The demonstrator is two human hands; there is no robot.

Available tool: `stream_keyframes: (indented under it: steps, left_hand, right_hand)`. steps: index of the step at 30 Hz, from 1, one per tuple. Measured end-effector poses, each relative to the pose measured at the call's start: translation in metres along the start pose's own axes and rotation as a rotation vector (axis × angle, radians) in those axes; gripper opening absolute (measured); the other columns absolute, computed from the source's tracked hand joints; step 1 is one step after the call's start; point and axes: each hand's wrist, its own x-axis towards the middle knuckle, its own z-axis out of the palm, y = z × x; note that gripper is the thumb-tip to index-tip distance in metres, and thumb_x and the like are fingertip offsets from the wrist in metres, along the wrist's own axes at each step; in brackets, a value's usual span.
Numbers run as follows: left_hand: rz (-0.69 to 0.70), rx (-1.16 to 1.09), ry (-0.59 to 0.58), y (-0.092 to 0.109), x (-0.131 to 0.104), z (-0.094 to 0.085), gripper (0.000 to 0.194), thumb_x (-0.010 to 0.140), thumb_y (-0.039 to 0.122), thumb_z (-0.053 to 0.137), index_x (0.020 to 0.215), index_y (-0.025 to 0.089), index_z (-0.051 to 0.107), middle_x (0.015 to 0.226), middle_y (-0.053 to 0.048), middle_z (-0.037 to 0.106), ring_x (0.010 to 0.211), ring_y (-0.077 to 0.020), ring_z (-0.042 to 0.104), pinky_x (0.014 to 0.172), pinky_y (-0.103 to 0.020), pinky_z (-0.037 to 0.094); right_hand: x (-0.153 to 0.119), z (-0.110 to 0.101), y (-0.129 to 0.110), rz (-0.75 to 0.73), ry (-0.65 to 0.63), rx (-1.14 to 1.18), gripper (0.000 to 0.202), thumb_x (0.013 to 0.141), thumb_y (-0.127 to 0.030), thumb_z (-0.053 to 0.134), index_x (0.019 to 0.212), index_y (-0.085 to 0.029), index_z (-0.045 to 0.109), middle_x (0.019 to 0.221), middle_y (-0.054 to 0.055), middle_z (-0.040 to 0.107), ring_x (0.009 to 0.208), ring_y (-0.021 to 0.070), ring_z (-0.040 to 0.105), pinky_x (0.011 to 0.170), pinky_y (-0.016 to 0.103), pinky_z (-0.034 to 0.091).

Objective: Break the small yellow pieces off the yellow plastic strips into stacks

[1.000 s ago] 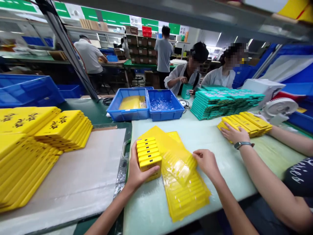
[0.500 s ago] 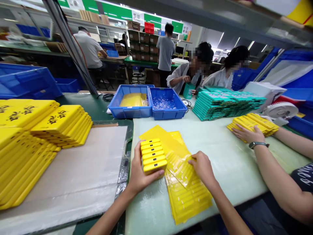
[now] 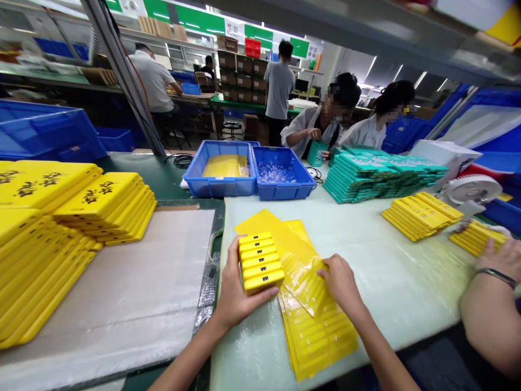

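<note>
My left hand (image 3: 236,290) is wrapped round a stack of several yellow power banks (image 3: 261,262), their ends with small dark ports facing me. The stack is held just left of some yellow film sheets (image 3: 325,331) that lie overlapping on the pale table mat. My right hand (image 3: 341,279) pinches the edge of the upper yellow film sheet (image 3: 303,271), thumb against fingers. Glossy rectangular strips show across the sheets. The stack hides part of the sheets' left side.
Large piles of yellow power banks (image 3: 101,203) stand at left beside a white board (image 3: 163,271). Blue bins (image 3: 222,187) are at the back, near teal stacks (image 3: 366,179). On the right, a co-worker's hand (image 3: 499,260) touches yellow stacks; other people sit behind.
The co-worker's hands have moved right, from one yellow stack to another nearer the table's right edge. My hands keep their holds; the whole view has shifted slightly.
</note>
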Motion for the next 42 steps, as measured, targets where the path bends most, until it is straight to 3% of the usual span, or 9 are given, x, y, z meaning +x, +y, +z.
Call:
stream_keyframes:
  steps: [7, 11, 14, 19, 23, 26, 30, 35, 42]
  left_hand:
    - [-0.002, -0.019, 0.005, -0.001, 0.0, 0.001, 0.115, 0.063, 0.05, 0.095, 0.154, 0.025, 0.03, 0.14, -0.014, 0.059, 0.126, -0.0375, 0.063, 0.112, -0.058, 0.051]
    - [0.015, -0.025, 0.007, 0.001, 0.0, 0.001, 0.112, 0.064, 0.05, 0.095, 0.152, 0.024, 0.031, 0.144, -0.015, 0.056, 0.132, -0.038, 0.059, 0.115, -0.057, 0.049]
    - [0.024, -0.031, 0.009, 0.002, 0.0, 0.002, 0.111, 0.065, 0.049, 0.095, 0.152, 0.024, 0.03, 0.143, -0.014, 0.056, 0.132, -0.037, 0.06, 0.115, -0.056, 0.049]
    - [0.039, -0.019, 0.047, 0.001, -0.005, 0.006, 0.116, 0.063, 0.052, 0.095, 0.154, 0.024, 0.029, 0.147, -0.015, 0.053, 0.135, -0.0386, 0.057, 0.118, -0.06, 0.044]
    - [0.017, -0.032, 0.111, 0.004, -0.012, 0.015, 0.117, 0.061, 0.053, 0.095, 0.153, 0.023, 0.029, 0.146, -0.016, 0.053, 0.135, -0.0391, 0.056, 0.117, -0.06, 0.045]
    - [0.007, -0.028, 0.154, 0.006, -0.018, 0.02, 0.116, 0.062, 0.051, 0.095, 0.153, 0.024, 0.028, 0.147, -0.015, 0.051, 0.137, -0.0381, 0.055, 0.118, -0.058, 0.045]
    - [-0.002, -0.011, 0.167, 0.008, -0.022, 0.022, 0.118, 0.062, 0.049, 0.095, 0.155, 0.026, 0.025, 0.149, -0.015, 0.048, 0.138, -0.0379, 0.053, 0.118, -0.058, 0.044]
    - [-0.014, 0.017, 0.166, 0.005, -0.023, 0.022, 0.122, 0.061, 0.048, 0.096, 0.156, 0.025, 0.023, 0.151, -0.016, 0.046, 0.139, -0.0394, 0.051, 0.119, -0.06, 0.043]
    - [-0.005, 0.028, 0.181, 0.0, -0.024, 0.025, 0.122, 0.06, 0.056, 0.095, 0.154, 0.025, 0.024, 0.154, -0.017, 0.043, 0.143, -0.0411, 0.048, 0.12, -0.061, 0.042]
  right_hand:
    - [-0.003, -0.001, 0.002, 0.002, 0.08, 0.058, 0.02, 0.09, -0.015, 0.071, 0.107, -0.012, 0.082, 0.106, 0.013, 0.077, 0.104, 0.0287, 0.07, 0.092, 0.035, 0.049]
    - [-0.009, -0.006, 0.006, -0.209, 0.27, 0.218, 0.016, 0.089, -0.013, 0.066, 0.089, -0.016, 0.081, 0.09, 0.009, 0.075, 0.097, 0.0284, 0.067, 0.092, 0.039, 0.05]
    - [-0.012, -0.021, 0.01, -0.348, 0.27, 0.505, 0.013, 0.089, -0.021, 0.069, 0.08, -0.02, 0.079, 0.083, 0.006, 0.074, 0.086, 0.0246, 0.068, 0.084, 0.038, 0.052]
    - [-0.004, -0.064, -0.004, -0.082, 0.249, 0.971, 0.02, 0.073, -0.037, 0.089, 0.079, -0.021, 0.079, 0.083, 0.005, 0.077, 0.081, 0.0222, 0.07, 0.081, 0.035, 0.054]
    - [0.004, -0.093, -0.061, -0.029, 0.092, 1.273, 0.031, 0.07, -0.044, 0.092, 0.086, -0.02, 0.08, 0.075, 0.002, 0.074, 0.075, 0.0164, 0.067, 0.075, 0.028, 0.053]
    - [0.003, -0.103, -0.114, -0.11, -0.055, 1.253, 0.032, 0.071, -0.045, 0.09, 0.085, -0.018, 0.08, 0.072, 0.0, 0.07, 0.064, 0.0124, 0.06, 0.064, 0.025, 0.05]
    - [-0.002, -0.099, -0.16, -0.123, -0.022, 1.139, 0.035, 0.069, -0.045, 0.088, 0.081, -0.014, 0.079, 0.079, 0.005, 0.076, 0.053, 0.0113, 0.056, 0.051, 0.026, 0.046]
    - [-0.009, -0.09, -0.174, -0.135, 0.146, 0.928, 0.029, 0.075, -0.043, 0.081, 0.082, -0.015, 0.081, 0.081, 0.008, 0.079, 0.06, 0.0177, 0.065, 0.055, 0.028, 0.05]
    - [-0.016, -0.088, -0.182, -0.191, 0.128, 0.821, 0.02, 0.078, -0.037, 0.077, 0.078, -0.017, 0.08, 0.079, 0.007, 0.08, 0.059, 0.0191, 0.066, 0.056, 0.029, 0.049]
